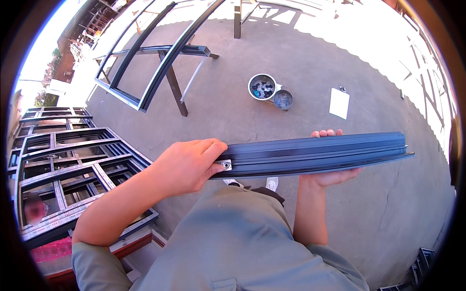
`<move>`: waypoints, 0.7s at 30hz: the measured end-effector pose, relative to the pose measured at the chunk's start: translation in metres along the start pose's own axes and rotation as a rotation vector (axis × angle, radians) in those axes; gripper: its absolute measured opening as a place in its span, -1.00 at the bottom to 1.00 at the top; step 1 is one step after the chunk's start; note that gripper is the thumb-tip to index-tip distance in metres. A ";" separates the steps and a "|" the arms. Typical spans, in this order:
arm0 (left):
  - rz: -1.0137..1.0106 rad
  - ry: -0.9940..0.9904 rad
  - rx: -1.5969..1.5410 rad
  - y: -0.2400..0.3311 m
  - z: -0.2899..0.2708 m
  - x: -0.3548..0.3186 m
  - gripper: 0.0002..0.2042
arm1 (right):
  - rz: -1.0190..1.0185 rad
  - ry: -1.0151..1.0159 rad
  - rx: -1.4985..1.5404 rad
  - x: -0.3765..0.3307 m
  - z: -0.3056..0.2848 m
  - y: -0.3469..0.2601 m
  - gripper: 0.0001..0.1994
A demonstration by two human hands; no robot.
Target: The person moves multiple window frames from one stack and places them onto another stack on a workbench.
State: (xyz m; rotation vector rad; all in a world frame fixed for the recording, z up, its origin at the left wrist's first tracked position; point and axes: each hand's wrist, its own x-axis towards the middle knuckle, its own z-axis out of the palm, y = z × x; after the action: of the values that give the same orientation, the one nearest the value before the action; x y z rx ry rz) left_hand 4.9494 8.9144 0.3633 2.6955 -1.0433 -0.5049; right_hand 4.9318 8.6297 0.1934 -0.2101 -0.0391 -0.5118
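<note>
Shirt (233, 237), left hand (191, 162) gripping rail (310, 153), right hand (328, 178) underneath

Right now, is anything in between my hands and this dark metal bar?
Nothing visible: your left hand grasps the dark metal bar at its left end, and your right hand supports it from below. A small silver fitting sits right by the left thumb.
</note>
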 end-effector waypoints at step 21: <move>-0.460 0.262 -0.326 -0.054 0.004 0.019 -0.49 | -0.046 -0.158 -0.136 0.011 -0.014 -0.001 0.07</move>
State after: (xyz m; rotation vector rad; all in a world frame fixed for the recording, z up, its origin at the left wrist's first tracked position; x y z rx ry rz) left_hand 4.9936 8.9404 0.3390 2.5985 -0.2429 -0.3415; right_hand 4.9409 8.6211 0.1811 -0.3833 -0.1638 -0.5436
